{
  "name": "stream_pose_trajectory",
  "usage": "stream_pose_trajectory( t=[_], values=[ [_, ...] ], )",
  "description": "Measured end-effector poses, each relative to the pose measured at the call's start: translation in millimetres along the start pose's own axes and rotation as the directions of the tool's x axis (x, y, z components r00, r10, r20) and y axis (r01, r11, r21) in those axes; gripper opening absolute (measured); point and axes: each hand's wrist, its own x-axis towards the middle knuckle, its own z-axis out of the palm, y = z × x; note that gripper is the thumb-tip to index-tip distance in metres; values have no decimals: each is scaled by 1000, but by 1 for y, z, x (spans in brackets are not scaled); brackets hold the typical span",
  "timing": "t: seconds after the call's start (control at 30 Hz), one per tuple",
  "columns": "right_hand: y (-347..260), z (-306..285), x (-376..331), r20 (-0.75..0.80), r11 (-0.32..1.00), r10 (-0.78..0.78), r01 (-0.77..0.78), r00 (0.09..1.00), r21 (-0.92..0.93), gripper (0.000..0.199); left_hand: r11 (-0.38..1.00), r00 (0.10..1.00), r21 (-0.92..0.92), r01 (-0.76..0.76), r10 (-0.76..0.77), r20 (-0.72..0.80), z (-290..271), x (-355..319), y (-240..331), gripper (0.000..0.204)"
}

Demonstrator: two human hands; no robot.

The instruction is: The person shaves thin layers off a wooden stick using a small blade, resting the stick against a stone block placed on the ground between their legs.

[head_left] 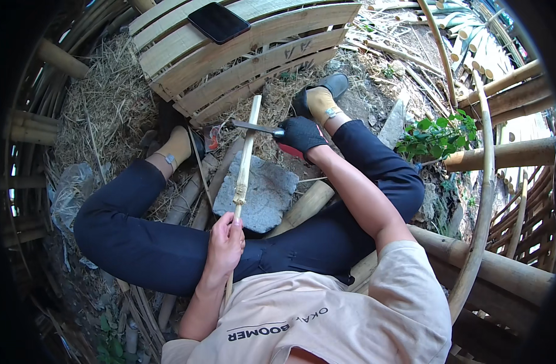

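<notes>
Bamboo strip [246,151] lies across a grey stone [262,194] for support; left hand [226,242], fingers closed, steadies its near end while gloved right hand [301,133] grips a knife [253,127] blade-across it.

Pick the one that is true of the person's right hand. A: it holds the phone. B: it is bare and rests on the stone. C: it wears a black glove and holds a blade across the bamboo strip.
C: the gloved right hand grips a blade laid across the bamboo strip.

The knife handle [287,145] is hidden inside the gloved right hand [301,134]; the bamboo strip's [244,167] lower end disappears behind the left hand [225,246].
</notes>
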Motion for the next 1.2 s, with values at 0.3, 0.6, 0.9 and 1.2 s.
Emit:
stream_pose_trajectory(
  t=[0.3, 0.6, 0.9, 1.2],
  values=[
    [-14, -15, -19, 18, 992, -115, 114, 993, 44, 24, 995, 999, -88, 46, -47, 1, 2, 5, 2, 23],
    [-9, -12, -2, 11, 997, -60, 61, 998, -46, 23, 994, 994, 74, -86, 91, -66, -1, 1, -4, 23],
    [-4, -25, -13, -48, 997, 61, -59, 997, 46, 24, 999, 999, -35, 28, -27, 25, 1, 0, -1, 23],
    [19, -25, 3, -144, 997, 74, -74, 987, 3, 23, 1000, 1000, 18, 4, -4, -4, 4, -8, -1, 21]
  ],
)
